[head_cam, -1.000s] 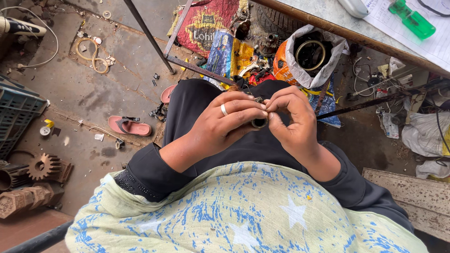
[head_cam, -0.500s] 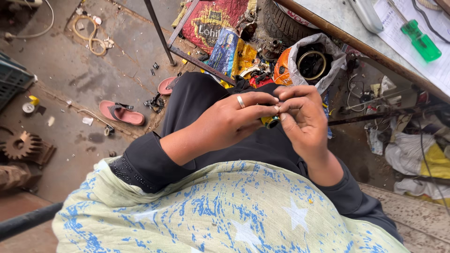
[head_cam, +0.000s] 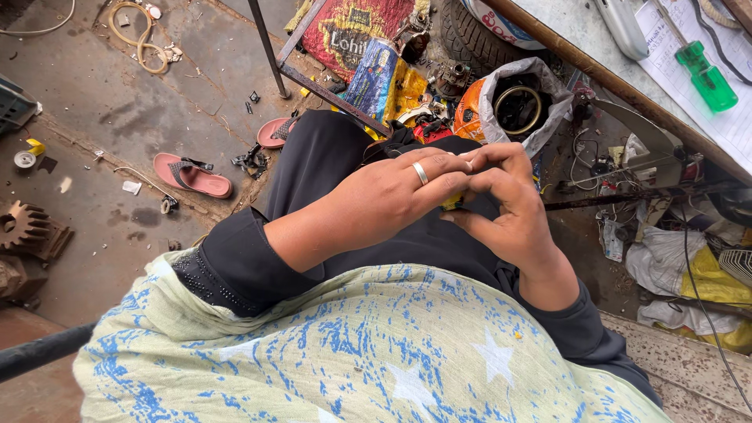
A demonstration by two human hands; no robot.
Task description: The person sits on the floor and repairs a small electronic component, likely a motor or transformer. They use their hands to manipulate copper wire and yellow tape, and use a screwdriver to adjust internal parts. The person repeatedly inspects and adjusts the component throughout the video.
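Head view: a gear (head_cam: pixel 23 227) and a pink sandal (head_cam: pixel 192 175) lie on the floor; above the lap, the left hand (head_cam: pixel 392 196) and right hand (head_cam: pixel 509 207) pinch a small yellow part (head_cam: pixel 453 202), fingers closed to steady it.

Hands (head_cam: pixel 462 200) meet over the lap; sandal (head_cam: pixel 192 174) on floor to the left; bag (head_cam: pixel 521 106) beyond; screwdriver (head_cam: pixel 705 76) on table (head_cam: pixel 580 31) far right.

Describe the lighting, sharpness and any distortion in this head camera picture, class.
Head view: soft, even daylight with no hard shadows; the left hand and right hand are sharp, hiding most of a small yellow object; mild glare on the green screwdriver; the bench edge slants from the tilted, wide-angle view.
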